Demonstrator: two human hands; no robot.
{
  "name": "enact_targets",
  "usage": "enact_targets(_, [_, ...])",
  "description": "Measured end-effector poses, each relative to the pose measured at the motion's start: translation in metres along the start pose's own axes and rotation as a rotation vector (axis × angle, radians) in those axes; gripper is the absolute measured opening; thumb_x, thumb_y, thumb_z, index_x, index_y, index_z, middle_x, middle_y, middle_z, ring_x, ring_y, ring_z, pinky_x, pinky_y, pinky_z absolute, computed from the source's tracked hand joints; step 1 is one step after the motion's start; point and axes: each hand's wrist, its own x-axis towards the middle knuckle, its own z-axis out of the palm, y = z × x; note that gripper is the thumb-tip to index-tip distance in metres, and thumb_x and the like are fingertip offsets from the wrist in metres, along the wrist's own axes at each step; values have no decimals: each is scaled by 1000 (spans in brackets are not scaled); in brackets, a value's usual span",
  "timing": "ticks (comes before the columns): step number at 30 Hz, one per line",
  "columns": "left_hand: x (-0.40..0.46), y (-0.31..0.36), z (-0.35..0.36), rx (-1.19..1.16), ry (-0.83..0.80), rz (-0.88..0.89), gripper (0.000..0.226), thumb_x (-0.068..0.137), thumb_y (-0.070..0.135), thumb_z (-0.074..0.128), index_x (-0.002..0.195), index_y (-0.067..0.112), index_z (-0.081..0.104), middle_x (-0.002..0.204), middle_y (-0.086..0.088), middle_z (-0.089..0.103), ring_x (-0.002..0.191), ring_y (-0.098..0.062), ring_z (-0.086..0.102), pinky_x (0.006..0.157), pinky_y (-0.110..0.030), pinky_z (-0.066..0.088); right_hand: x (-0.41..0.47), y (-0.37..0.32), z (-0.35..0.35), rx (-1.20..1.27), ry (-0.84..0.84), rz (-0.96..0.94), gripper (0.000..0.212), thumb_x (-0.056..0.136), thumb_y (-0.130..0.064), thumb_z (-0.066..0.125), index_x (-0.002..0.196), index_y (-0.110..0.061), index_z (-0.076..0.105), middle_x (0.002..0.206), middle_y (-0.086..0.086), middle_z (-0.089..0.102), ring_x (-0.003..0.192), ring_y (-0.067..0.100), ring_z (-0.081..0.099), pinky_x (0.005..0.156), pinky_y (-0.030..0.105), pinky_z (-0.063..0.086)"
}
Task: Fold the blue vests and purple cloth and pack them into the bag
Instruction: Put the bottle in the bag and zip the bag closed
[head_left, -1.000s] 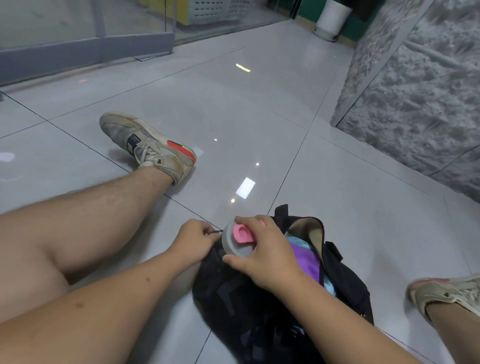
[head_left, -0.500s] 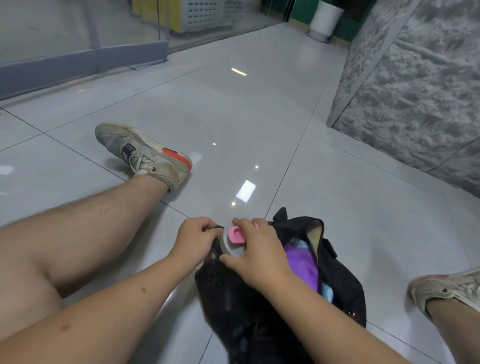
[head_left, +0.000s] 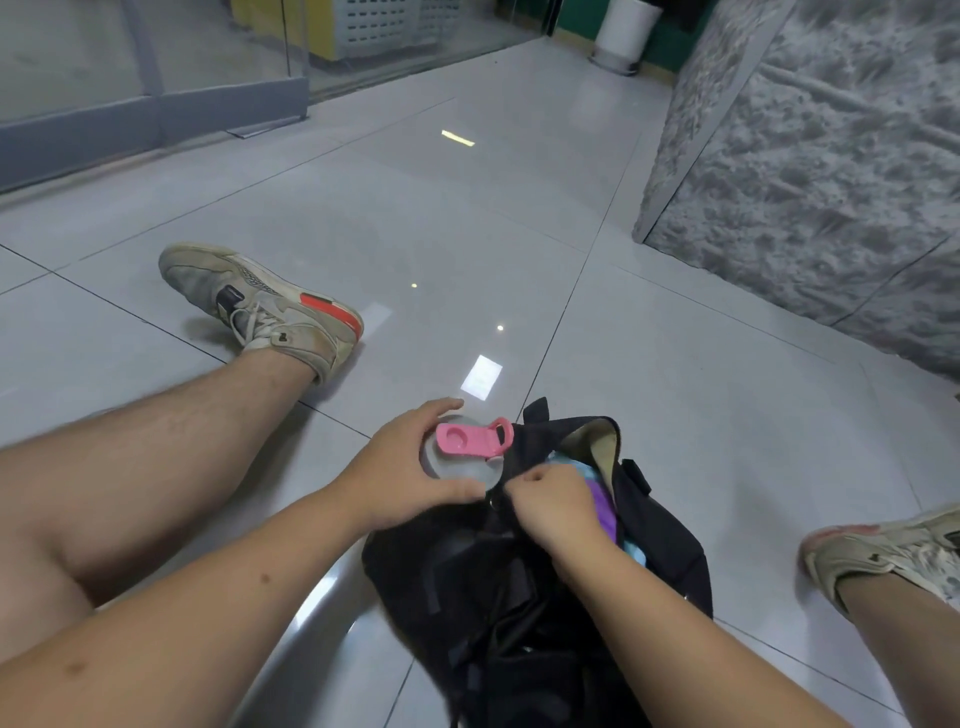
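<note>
Change: hands swapped on the bottle since half a second ago; then gripped by the right, now by the left, right gone to the bag's edge.
Bag (head_left: 519, 597): black, lying on the floor between the legs, mouth open toward the far side.
Right hand (head_left: 553, 501): fingers curled, pinching the bag's rim at the opening, just beside the bottle.
Purple cloth (head_left: 602, 506): inside the bag, partly hidden behind the right hand.
Blue vests (head_left: 576, 467): light blue fabric showing in the bag's mouth around the purple; fold not readable.
Left hand (head_left: 400, 473): fingers and thumb curved round the bottle, holding it.
Bottle (head_left: 460, 467): grey lid with pink flip cap, upright at the bag's near-left side; body hidden.
Right shoe (head_left: 883, 558): worn, pale, at the right edge, well apart from the bag.
Left shoe (head_left: 260, 306): pale with a red heel patch, lying on its side.
Floor (head_left: 519, 218): glossy grey tiles with light reflections.
Wall (head_left: 831, 171): grey, textured, far right.
White bin (head_left: 623, 31): at the far end.
</note>
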Motion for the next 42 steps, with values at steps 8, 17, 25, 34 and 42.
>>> enact_targets(8, [-1, 9, 2, 43, 24, 32, 62, 55, 55, 89, 102, 35, 53, 95, 14, 65, 85, -10, 62, 78, -34, 54, 3, 7, 16, 252, -203, 163, 22, 84, -19, 80, 79, -9, 61, 76, 7, 69, 70, 21, 64, 60, 31, 53])
enact_targets(17, [7, 2, -8, -71, 78, 31, 53, 67, 29, 95, 113, 34, 68, 109, 15, 72, 102, -5, 67, 83, -13, 48, -5, -14, -2, 391, -365, 91, 14, 85, -11, 72, 88, 3, 71, 82, 22, 75, 67, 29, 68, 62, 35, 50])
enact_targets(25, [-4, -4, -16, -95, 92, -43, 58, 54, 45, 92, 107, 45, 69, 106, 13, 74, 102, -12, 71, 93, -37, 59, -16, -25, -11, 444, -430, -61, 35, 91, -7, 70, 62, -11, 51, 61, 10, 50, 57, 20, 50, 54, 30, 39])
enact_targets(34, [-6, 21, -12, 87, 126, -7, 61, 53, 62, 84, 109, 44, 67, 116, 21, 61, 109, 3, 59, 92, -22, 48, -7, -12, -25, 285, -366, -119, 43, 95, -22, 72, 61, -17, 47, 59, 1, 45, 55, 15, 42, 53, 27, 33])
enact_targets(42, [-18, 92, 25, 319, 259, -16, 13, 94, 33, 63, 86, 29, 73, 70, 9, 67, 78, -13, 64, 71, -24, 46, -5, 1, -31, 383, -438, -66, 25, 98, -14, 65, 73, -13, 59, 73, 8, 56, 72, 19, 53, 64, 31, 41])
